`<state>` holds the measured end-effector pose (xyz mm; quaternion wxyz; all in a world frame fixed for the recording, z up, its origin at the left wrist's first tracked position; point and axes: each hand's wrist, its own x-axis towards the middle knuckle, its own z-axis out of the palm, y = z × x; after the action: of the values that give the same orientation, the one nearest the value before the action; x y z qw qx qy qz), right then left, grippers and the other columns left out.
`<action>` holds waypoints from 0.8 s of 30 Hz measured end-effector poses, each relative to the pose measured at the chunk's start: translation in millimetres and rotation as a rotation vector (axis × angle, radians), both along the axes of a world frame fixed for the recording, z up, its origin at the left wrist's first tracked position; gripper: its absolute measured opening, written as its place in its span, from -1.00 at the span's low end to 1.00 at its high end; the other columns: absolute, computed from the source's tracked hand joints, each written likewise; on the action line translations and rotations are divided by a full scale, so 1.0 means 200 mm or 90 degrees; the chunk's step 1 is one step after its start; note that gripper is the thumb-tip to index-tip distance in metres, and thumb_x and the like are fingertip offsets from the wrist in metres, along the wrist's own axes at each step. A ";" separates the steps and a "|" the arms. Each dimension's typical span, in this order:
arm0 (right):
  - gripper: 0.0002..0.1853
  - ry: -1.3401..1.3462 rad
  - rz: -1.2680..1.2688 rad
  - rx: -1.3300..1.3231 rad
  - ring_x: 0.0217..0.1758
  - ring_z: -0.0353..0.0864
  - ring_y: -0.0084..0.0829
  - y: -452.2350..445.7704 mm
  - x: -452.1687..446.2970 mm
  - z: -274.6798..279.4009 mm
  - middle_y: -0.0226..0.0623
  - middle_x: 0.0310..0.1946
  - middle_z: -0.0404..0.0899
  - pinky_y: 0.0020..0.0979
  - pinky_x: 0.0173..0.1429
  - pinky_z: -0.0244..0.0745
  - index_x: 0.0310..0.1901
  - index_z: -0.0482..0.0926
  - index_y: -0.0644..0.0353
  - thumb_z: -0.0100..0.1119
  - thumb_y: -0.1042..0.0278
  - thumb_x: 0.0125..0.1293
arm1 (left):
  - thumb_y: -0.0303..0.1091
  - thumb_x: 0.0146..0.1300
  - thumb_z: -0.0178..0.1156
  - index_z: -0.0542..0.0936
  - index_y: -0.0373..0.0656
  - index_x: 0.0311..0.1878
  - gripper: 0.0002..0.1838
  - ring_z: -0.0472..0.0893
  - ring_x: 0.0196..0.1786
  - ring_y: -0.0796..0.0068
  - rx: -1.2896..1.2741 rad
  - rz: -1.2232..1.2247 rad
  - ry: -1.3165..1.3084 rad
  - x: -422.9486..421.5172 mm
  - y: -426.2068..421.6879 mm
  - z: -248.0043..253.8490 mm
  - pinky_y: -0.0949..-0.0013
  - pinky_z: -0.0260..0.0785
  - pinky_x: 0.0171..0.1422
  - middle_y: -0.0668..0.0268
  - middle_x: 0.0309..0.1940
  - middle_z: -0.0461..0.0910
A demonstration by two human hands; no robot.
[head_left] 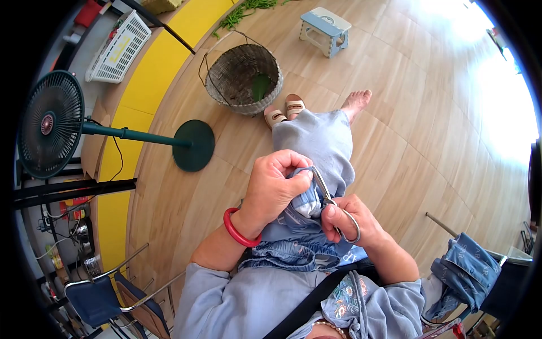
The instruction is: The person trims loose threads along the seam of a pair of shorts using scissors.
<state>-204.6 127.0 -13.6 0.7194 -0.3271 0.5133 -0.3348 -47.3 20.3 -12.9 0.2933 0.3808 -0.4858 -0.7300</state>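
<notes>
My left hand (276,183), with a red bangle (239,228) at the wrist, pinches the edge of a blue denim garment (296,254) lying across my lap. Its gathered, elastic-looking part rests nearest my body, and a pale inner side shows below the pinch. In my right hand (353,220) is a pair of metal scissors (320,183), with fingers through the handle loops. The blades point up and away from me, against the cloth beside my left fingertips. Whether they are parted there is too small to tell.
A woven basket (243,82) with a green leaf stands ahead, near a folding stool (326,28) and greens (240,17). To the left are a green fan (130,133), a white plastic basket (119,51) and a chair (93,302). Denim clothing (468,274) hangs at right.
</notes>
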 end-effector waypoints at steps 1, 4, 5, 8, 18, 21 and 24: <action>-0.42 0.002 -0.004 -0.001 -0.65 0.45 -0.65 0.00 0.00 0.00 -0.43 -0.72 0.47 -0.58 -0.56 0.33 -0.61 0.49 0.21 0.05 -0.20 0.29 | -0.63 0.10 0.18 0.57 -0.35 -0.33 -0.94 0.49 -0.34 0.76 0.001 0.003 0.001 0.00 0.00 0.00 0.65 0.38 -0.25 0.39 -0.38 0.57; -0.42 0.072 -0.006 -0.018 -0.66 0.44 -0.63 0.00 0.01 0.01 -0.43 -0.75 0.45 -0.53 -0.57 0.33 -0.61 0.49 0.24 0.11 -0.20 0.25 | -0.67 0.09 0.12 0.53 -0.31 -0.36 -0.92 0.51 -0.30 0.68 -0.016 -0.017 -0.033 0.00 0.00 0.01 0.59 0.40 -0.18 0.27 -0.30 0.57; -0.41 0.141 -0.004 -0.032 -0.68 0.42 -0.61 0.00 0.01 0.01 -0.42 -0.77 0.43 -0.50 -0.58 0.33 -0.61 0.49 0.26 0.14 -0.20 0.22 | -0.67 0.09 0.12 0.53 -0.31 -0.36 -0.92 0.51 -0.30 0.68 -0.015 -0.018 -0.034 0.00 0.00 0.00 0.59 0.40 -0.18 0.27 -0.30 0.57; -0.38 0.242 0.024 -0.088 -0.70 0.37 -0.59 0.01 -0.02 -0.01 -0.38 -0.80 0.39 -0.45 -0.59 0.28 -0.63 0.48 0.29 0.18 -0.23 0.17 | -0.62 0.08 0.18 0.57 -0.34 -0.34 -0.94 0.49 -0.34 0.76 -0.038 -0.015 -0.022 -0.01 0.00 -0.02 0.63 0.38 -0.25 0.39 -0.38 0.58; -0.41 0.213 0.015 -0.034 -0.69 0.37 -0.60 0.01 -0.01 0.02 -0.40 -0.78 0.40 -0.47 -0.60 0.28 -0.63 0.48 0.29 0.20 -0.19 0.18 | -0.62 0.08 0.19 0.57 -0.32 -0.36 -0.95 0.50 -0.32 0.74 -0.065 -0.025 -0.028 -0.01 0.00 -0.01 0.62 0.38 -0.22 0.37 -0.36 0.59; -0.40 0.150 0.002 -0.006 -0.66 0.42 -0.61 0.01 0.00 0.03 -0.41 -0.74 0.44 -0.51 -0.58 0.32 -0.58 0.51 0.29 0.15 -0.22 0.20 | -0.62 0.09 0.18 0.57 -0.32 -0.35 -0.95 0.50 -0.31 0.73 -0.050 -0.016 -0.014 -0.01 0.01 -0.02 0.62 0.39 -0.21 0.37 -0.35 0.59; -0.40 0.155 0.034 0.009 -0.63 0.46 -0.61 0.01 -0.02 0.02 -0.42 -0.71 0.46 -0.54 -0.55 0.36 -0.52 0.54 0.28 0.12 -0.24 0.21 | -0.63 0.09 0.18 0.57 -0.33 -0.34 -0.94 0.50 -0.30 0.73 -0.029 -0.010 0.008 0.00 0.01 -0.02 0.62 0.39 -0.20 0.36 -0.33 0.59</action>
<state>-207.9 129.4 -9.5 0.6628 -0.3735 0.5901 -0.2701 -48.2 21.6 -17.5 0.2994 0.3654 -0.5032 -0.7236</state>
